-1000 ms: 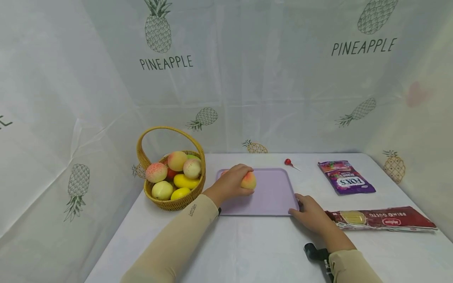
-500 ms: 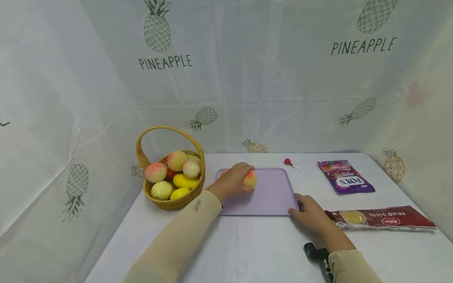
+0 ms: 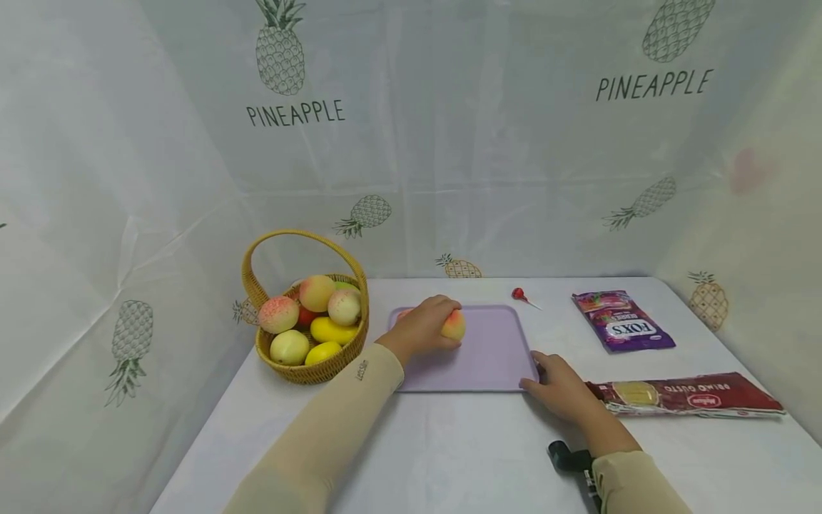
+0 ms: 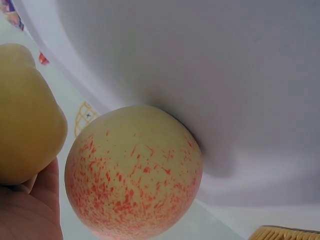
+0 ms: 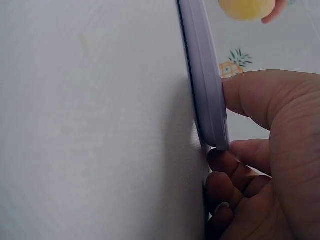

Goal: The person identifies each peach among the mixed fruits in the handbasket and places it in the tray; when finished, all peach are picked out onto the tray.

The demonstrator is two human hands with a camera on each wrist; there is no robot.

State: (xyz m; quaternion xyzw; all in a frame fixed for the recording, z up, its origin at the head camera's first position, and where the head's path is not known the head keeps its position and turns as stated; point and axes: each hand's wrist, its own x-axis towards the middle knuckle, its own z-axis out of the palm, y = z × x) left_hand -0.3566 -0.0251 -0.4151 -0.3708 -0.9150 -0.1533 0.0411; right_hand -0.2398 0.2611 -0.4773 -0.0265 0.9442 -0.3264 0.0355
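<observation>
In the head view, my left hand (image 3: 420, 332) grips a yellow-orange peach (image 3: 454, 325) above a lilac tray (image 3: 494, 350). That held peach (image 4: 30, 115) fills the left side of the left wrist view. Beside it, a red-speckled peach (image 4: 135, 175) rests on the tray; from the head only a sliver of this second peach (image 3: 403, 314) shows behind my hand. My right hand (image 3: 561, 389) holds the tray's near right corner. In the right wrist view, thumb and fingers pinch the tray's edge (image 5: 207, 95).
A wicker basket (image 3: 364, 314) of several fruits stands left of the tray. Behind the tray's right side lies a red lollipop (image 3: 519, 293). A purple FOX'S sweet bag (image 3: 626, 325) and a long red packet (image 3: 700, 395) lie at the right.
My left hand has shifted slightly right over the tray with the peach. The right hand stays on the tray's corner, and the head view has drifted a little.
</observation>
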